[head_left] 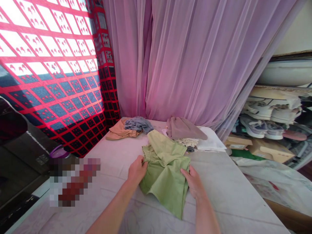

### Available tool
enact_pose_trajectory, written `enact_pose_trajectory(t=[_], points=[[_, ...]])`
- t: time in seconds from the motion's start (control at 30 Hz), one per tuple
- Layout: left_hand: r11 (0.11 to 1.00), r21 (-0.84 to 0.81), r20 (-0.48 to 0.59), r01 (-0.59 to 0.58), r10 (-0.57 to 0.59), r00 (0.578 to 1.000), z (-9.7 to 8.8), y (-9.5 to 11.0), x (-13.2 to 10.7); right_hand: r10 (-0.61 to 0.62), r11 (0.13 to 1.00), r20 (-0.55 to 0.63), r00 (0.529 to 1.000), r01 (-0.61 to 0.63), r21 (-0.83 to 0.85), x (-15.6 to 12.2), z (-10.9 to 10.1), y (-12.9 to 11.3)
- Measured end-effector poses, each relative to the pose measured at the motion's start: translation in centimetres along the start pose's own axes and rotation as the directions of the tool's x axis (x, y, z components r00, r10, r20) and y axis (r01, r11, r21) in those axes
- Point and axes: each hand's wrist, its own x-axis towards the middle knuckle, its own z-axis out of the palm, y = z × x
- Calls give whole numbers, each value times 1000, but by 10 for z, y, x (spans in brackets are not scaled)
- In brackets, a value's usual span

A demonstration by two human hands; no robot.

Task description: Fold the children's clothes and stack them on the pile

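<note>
"Since the green garment (163,169) lies between your two hands, take every place from it. What is your right hand (195,183) doing?"

"It holds the garment's right edge, your thumb laid on the cloth. Your other fingers are partly hidden, so I can't tell how firmly they press."

"And your left hand (136,170)?"

"It pinches the garment's left side, near the gathered band. You probably hold opposite sides because soft cloth lies flatter when steadied at both."

"What bears the weight?"

"The pale table (219,191) beneath the garment, so your fingers likely need only a light grasp. One corner of the cloth points toward you, while its far part looks doubled over."

"Anything beside it?"

"Well to the garment's left, a pixelated patch (78,182); you can't make out what it covers."

"And beyond?"

"Past its far left, you have a tan garment (119,130) touching a blue denim garment (140,124). Past its far right, a mauve-brown garment (186,128) rests partly on a white cloth (213,141). They may sit back there to stay out of your hands' way."

"Farthest off?"

"Behind the green garment hangs a purple curtain (180,58), perhaps for screening. Well to its right, shoes (254,127) stand on a tiered rack, probably to save room."
</note>
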Motion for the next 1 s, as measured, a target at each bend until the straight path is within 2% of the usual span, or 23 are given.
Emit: enact_pose_trajectory(t=[0.07, 0.13, 0.23, 0.3, 0.4, 0.5, 0.57, 0.6, 0.67, 0.73, 0.8, 0.9, 1.0], points=[[995, -96, -48, 41, -45, 998, -12, -17, -5, 44, 999, 44, 998, -45, 21, -1, 0, -5], [989, -142, -108, 51, -67, 992, -28, -44, -14, 118, 993, 125, 985, -116, -19, -5, 2, -10], [991, -76, -102, 109, -117, 988, -49, -91, -29, 243, 963, 271, 931, -198, -182, -12, 11, -9], [988, -20, -69, 151, -152, 986, -56, -118, -36, 245, 956, 326, 913, -173, -236, -16, 17, -3], [987, -23, -53, 156, -157, 986, -56, -141, -36, 203, 960, 287, 936, -132, -247, -14, 20, 8], [993, -30, -86, 110, -112, 990, -56, -142, -18, 167, 914, 121, 978, -108, -392, -5, 16, 10], [996, -12, -73, 84, -85, 994, -60, -135, 0, -10, 852, 22, 1000, 20, -523, 2, 18, 6], [997, 1, -66, 75, -75, 995, -63, -130, 9, -115, 808, 13, 993, 101, -581, 6, 22, 2], [997, 50, -66, 58, -55, 996, -69, -122, 27, -248, 710, 84, 965, 240, -663, 14, 37, -8], [991, 126, -54, 40, -34, 998, -73, -115, 41, -256, 607, 194, 947, 314, -730, 22, 60, -18], [983, 183, -5, 17, -16, 1000, -73, -110, 50, -214, 501, 258, 942, 333, -799, 32, 85, -26], [980, 199, 35, -24, 17, 999, -70, -108, 56, -152, 414, 250, 956, 291, -862, 46, 114, -32], [982, 187, 42, -34, 26, 999, -69, -109, 60, -106, 356, 220, 970, 244, -902, 54, 125, -34]])
